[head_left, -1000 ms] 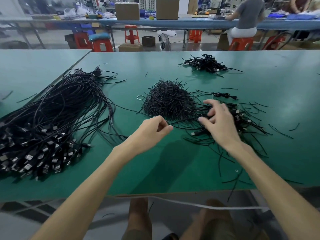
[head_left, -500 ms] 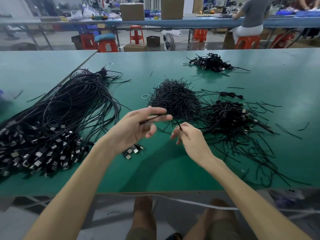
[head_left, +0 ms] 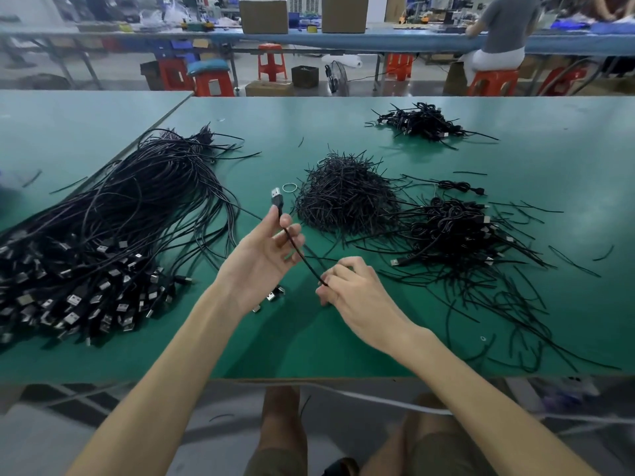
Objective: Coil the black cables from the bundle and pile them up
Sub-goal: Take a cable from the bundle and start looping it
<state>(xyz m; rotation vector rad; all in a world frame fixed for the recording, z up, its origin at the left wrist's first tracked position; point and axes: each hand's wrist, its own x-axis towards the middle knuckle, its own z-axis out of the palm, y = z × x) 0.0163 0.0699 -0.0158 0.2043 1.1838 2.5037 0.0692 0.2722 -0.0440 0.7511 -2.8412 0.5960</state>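
Here, head view: looking down over both forearms onto the green table
Left hand: centre of the frame, palm turned up, fingers loosely bent round the cable just below its plug
Cable: one short taut stretch held off the table, its long axis slanting from the USB plug at upper left down to lower right
Right hand: just right of and below the left, fingers curled, pinching the cable's lower end at the fingertips
Rest of the cable: beyond the right hand I cannot follow it among the loose strands
Bundle: fills the left of the frame, plugs fanned toward the near edge, close to the left wrist
Pile: coiled cables right of centre, up and right of the right hand, which is the nearer one
Heap of short ties: centre, just beyond the left fingertips
Coming move, as I judge it: the right hand wraps the slack round the left hand's fingers, which anchor the plug end
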